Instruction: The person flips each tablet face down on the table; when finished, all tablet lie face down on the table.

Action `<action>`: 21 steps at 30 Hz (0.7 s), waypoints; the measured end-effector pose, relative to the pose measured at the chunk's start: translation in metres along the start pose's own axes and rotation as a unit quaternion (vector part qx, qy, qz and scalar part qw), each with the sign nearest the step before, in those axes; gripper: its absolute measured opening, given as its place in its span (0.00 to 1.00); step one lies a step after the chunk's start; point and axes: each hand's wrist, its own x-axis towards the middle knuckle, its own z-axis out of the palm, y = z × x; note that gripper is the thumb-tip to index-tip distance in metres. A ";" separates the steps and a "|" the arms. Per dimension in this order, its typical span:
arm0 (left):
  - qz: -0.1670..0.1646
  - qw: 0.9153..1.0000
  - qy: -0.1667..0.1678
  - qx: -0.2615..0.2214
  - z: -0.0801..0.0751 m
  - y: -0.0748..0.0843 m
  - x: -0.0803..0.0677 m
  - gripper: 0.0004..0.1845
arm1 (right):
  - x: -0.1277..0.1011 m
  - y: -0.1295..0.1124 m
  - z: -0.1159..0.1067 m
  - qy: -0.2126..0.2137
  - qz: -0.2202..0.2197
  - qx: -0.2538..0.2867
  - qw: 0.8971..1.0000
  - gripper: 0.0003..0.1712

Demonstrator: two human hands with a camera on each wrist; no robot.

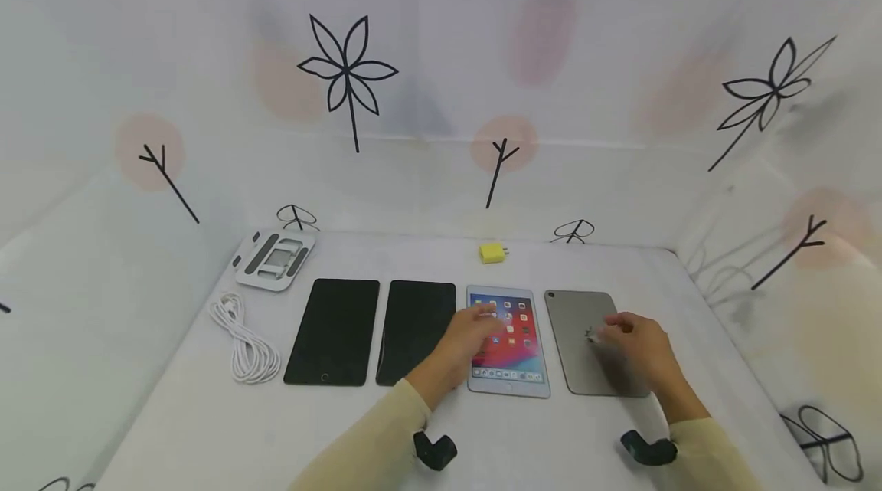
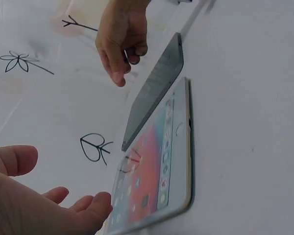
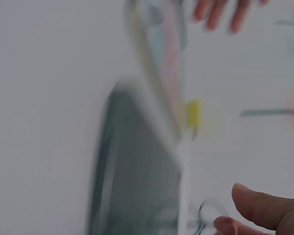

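Nearest of all, two cream sleeves reached out over the white bench [image 1: 207, 422], each wrist carrying a small black camera. Just beyond them the left hand [image 1: 468, 338] hovered over the near left part of the lit tablet [image 1: 510, 342], its fingers straight and relaxed, gripping nothing; whether the fingertips touched the screen could not be told. To the right, the right hand [image 1: 637, 345] rested above the grey tablet [image 1: 586, 342], which lay back side up just beside the lit one, and its fingers were loosely curled near the middle of that back, holding nothing that could be seen. Left of the lit tablet lay two dark tablets [image 1: 375, 330] side by side, screens off, and further left a coiled white cable [image 1: 244, 342]. Farther back, a folded grey stand [image 1: 273, 260] lay at the far left of the bench, and a small yellow charger plug [image 1: 492, 252] sat beyond the lit tablet, near the patterned white cloth backdrop [image 1: 427, 93].
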 end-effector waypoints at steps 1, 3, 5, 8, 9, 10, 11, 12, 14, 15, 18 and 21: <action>0.005 1.000 0.014 0.013 -0.006 0.001 -0.001 0.30 | -0.001 -0.008 0.004 -0.017 -0.002 0.038 0.999 0.30; 0.009 0.999 0.034 0.031 -0.014 0.000 -0.002 0.30 | -0.003 -0.022 0.013 -0.053 -0.001 0.112 0.992 0.33; 0.008 0.998 0.041 0.047 -0.019 -0.004 -0.004 0.29 | -0.005 -0.035 0.022 -0.086 0.002 0.164 0.983 0.35; 0.006 0.998 0.025 0.051 -0.021 -0.011 -0.006 0.30 | -0.005 -0.047 0.036 -0.114 0.008 0.173 0.978 0.37; 0.008 0.998 0.018 0.052 -0.022 -0.014 -0.007 0.30 | -0.006 -0.050 0.040 -0.120 0.013 0.167 0.979 0.37; 0.010 0.999 0.011 0.051 -0.021 -0.017 -0.007 0.31 | -0.006 -0.051 0.043 -0.126 0.017 0.161 0.979 0.38; 0.011 0.999 0.005 0.050 -0.021 -0.019 -0.008 0.31 | -0.006 -0.053 0.046 -0.128 0.020 0.152 0.980 0.38; 0.012 0.999 0.001 0.048 -0.021 -0.020 -0.008 0.31 | -0.006 -0.053 0.049 -0.131 0.024 0.144 0.981 0.38; 0.015 0.999 -0.002 0.044 -0.021 -0.023 -0.009 0.32 | -0.005 -0.055 0.053 -0.138 0.031 0.141 0.980 0.37; 0.016 0.999 -0.002 0.043 -0.021 -0.024 -0.009 0.32 | -0.005 -0.056 0.055 -0.143 0.033 0.142 0.979 0.37; 0.018 0.999 -0.003 0.036 -0.021 -0.024 -0.009 0.32 | -0.003 -0.060 0.059 -0.150 0.038 0.142 0.978 0.37; 0.013 0.999 -0.008 0.035 -0.021 -0.025 -0.008 0.32 | -0.001 -0.065 0.061 -0.153 0.046 0.133 0.978 0.39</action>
